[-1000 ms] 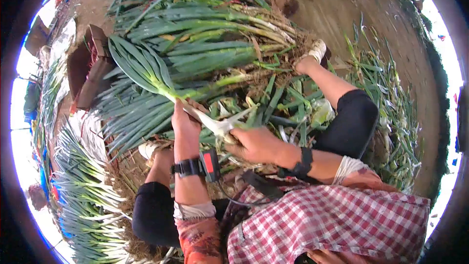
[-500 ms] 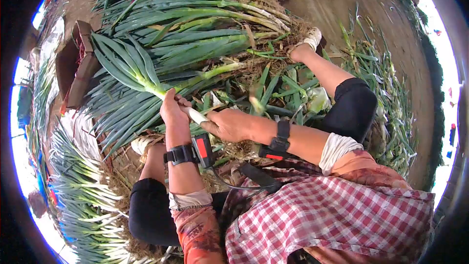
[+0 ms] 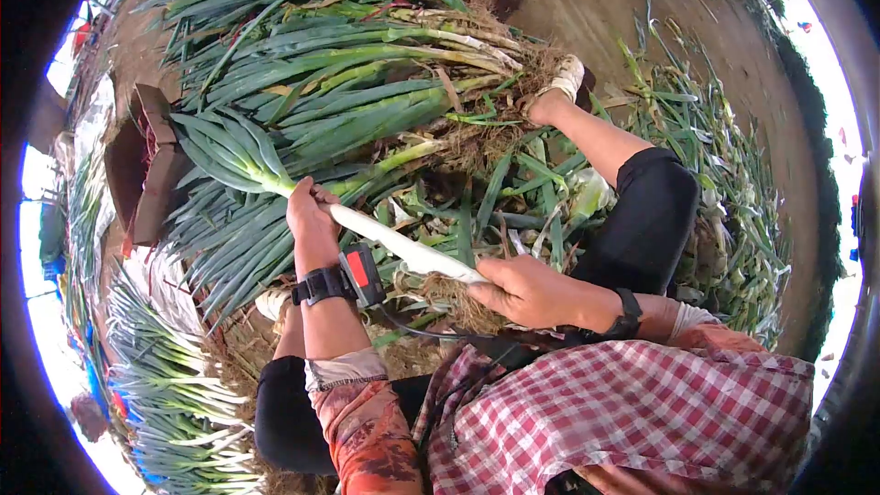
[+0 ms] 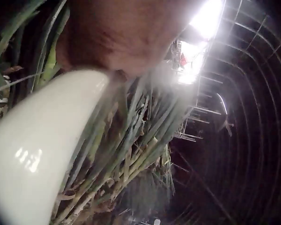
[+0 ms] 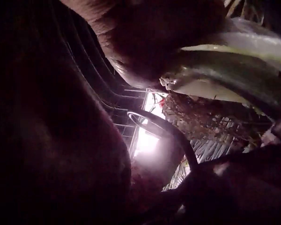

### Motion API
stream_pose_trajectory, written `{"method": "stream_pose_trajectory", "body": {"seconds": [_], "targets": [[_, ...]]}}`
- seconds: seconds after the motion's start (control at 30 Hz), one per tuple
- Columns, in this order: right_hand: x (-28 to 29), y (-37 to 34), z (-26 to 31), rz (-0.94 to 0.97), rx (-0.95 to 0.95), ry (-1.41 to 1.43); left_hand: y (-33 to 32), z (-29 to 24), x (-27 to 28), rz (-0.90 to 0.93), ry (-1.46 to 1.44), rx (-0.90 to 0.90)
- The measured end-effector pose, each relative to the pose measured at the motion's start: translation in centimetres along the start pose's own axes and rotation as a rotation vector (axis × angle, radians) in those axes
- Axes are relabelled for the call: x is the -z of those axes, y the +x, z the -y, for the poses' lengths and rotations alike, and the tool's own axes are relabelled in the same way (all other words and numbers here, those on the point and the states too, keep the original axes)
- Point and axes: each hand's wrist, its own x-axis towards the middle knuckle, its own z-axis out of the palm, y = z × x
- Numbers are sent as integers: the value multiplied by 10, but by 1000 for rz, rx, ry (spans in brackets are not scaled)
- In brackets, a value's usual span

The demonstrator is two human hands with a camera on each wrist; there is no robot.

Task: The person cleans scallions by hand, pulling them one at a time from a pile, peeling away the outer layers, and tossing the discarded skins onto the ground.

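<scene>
While one green onion is stretched between two hands, many more lie around it, too tangled to count. They form two main piles, one ahead of the person and one low on the left. There is one cardboard box beside the first pile, and one loose heap of leaf scraps on the right. Two wrist straps show, one on the left arm and one on the right, above a single red-and-white checked cloth.

The left hand is wrapped round the held onion just below its leaves; the right hand has its fingers curled on the other end, though the right wrist view is too dark to show each finger. The onion is long and straight, held at a slant above the scraps in front of the person. Its shaft is smooth, white and shiny, turning pale green, then fanning into broad blue-green leaves.
</scene>
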Motion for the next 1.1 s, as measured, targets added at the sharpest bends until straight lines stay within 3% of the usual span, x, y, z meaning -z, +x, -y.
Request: {"method": "stream_pose_trajectory", "body": {"seconds": [0.13,0.17,0.23,0.27,0.33,0.4,0.43,0.5,0.53,0.63,0.73,0.83,0.87,0.93,1.0,1.07,1.1], "targets": [[22,-30,9,28,12,-38,12,-11,12,-77,-27,-71],[28,-45,9,37,-42,-12,26,-23,29,-41,-60,-163],[45,-60,-6,32,-135,-15,23,-48,45,-42,130,-260],[47,-52,-25,3,-166,-157,23,-56,53,-39,176,-254],[51,-35,-60,-40,-243,-440,-9,-42,43,165,367,-331],[51,8,-94,-179,-67,-623,-16,-10,33,174,155,-188],[50,35,-93,-165,-81,-542,-9,10,39,271,164,-152],[37,81,-84,-124,-36,-190,-48,39,27,225,97,-80],[27,100,-75,-35,8,-69,-43,55,39,291,173,-82],[-13,156,-66,223,-133,187,-76,73,45,394,326,33],[-47,190,-56,226,-264,490,-80,76,58,506,470,177],[-57,198,-58,242,-223,523,-71,55,72,534,658,253],[-62,195,-59,247,-235,525,-69,45,78,529,654,264],[-67,185,-52,130,-180,634,-67,25,83,425,448,214],[-66,184,-44,149,-212,599,-49,17,85,356,189,98],[-68,179,-36,183,-277,553,-39,17,82,418,97,69],[-71,172,-28,142,-159,691,-36,15,80,444,65,54]]}}
